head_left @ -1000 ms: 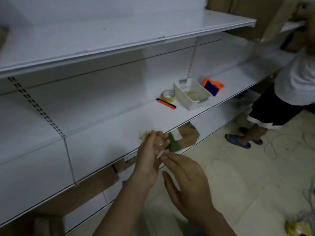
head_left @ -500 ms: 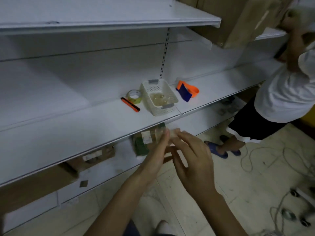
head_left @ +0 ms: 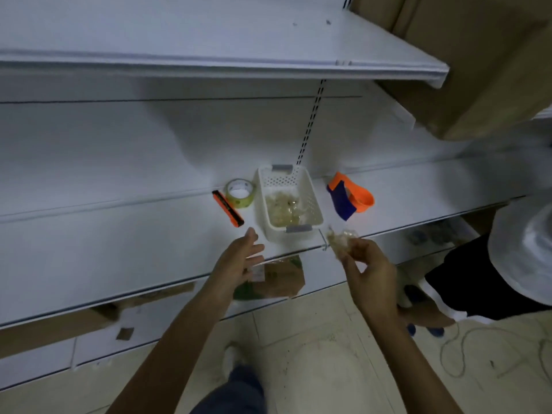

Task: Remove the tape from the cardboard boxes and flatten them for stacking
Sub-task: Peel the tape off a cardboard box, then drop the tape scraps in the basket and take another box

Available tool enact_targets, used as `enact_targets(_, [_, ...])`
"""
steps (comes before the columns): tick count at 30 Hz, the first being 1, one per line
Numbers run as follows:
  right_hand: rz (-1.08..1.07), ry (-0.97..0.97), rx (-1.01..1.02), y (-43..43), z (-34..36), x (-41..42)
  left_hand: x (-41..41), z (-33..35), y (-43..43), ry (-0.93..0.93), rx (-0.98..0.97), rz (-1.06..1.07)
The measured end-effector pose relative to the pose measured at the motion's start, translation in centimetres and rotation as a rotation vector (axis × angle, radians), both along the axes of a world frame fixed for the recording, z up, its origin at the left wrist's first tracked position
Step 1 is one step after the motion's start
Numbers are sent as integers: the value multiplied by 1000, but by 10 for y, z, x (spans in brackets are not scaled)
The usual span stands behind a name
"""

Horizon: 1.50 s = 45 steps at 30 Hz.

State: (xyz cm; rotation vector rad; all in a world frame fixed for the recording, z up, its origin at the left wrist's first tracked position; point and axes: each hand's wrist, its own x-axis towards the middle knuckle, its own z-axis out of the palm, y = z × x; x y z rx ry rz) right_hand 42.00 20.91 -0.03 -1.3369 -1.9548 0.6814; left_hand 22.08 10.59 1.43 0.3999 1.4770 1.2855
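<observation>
**Crumpled tape wad (head_left: 340, 239) at the basket (head_left: 315, 204)**

A knife (head_left: 228, 212) and tape roll (head_left: 240, 197) lie on the shelf (head_left: 119, 249). The left hand (head_left: 239, 259) hovers open, empty. Right of the basket's near corner, the right hand (head_left: 367, 264) pinches the wad. A cardboard box (head_left: 478, 70) fills the upper right.

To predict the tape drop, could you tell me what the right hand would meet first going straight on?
Probably the white basket, at its near rim; the right hand, pinching a tape wad, points there, depth unclear.
</observation>
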Motion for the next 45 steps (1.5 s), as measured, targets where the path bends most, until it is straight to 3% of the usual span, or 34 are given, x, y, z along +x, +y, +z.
enact_targets(3, [53,-118,1,33,-17,-6,-6,-12,45,-153,-16,81])
enact_targets(7, [235,-137,-59,84,-31,-35,-6,-20,72,-120,-83,75])
enact_targets(15, [709,-885,196,172,-87,-117,-3,-16,76,-144,-66,412])
enact_targets(18, [750,-993,319,183,-105,-134,17,-16,73,-101,-71,531])
enact_targets(23, [769,-820,210,205,-108,-139,65,-22,75,-132,-146,879])
enact_targets(30, [833,-598,249,234,-108,-116,114,-25,103,-104,-166,924])
enact_targets(35, [1039,-543,-67,237,-110,-106,128,-27,104,-69,-121,978])
enact_targets(39, [900,-194,-194,227,-97,-82,138,-27,97,-88,-67,1063])
enact_targets(42, [954,-88,-163,197,-83,-71,142,-23,89,154,-118,1059])
enact_targets(45, [1164,-11,-161,145,-64,-71,142,-19,57,897,-576,695])
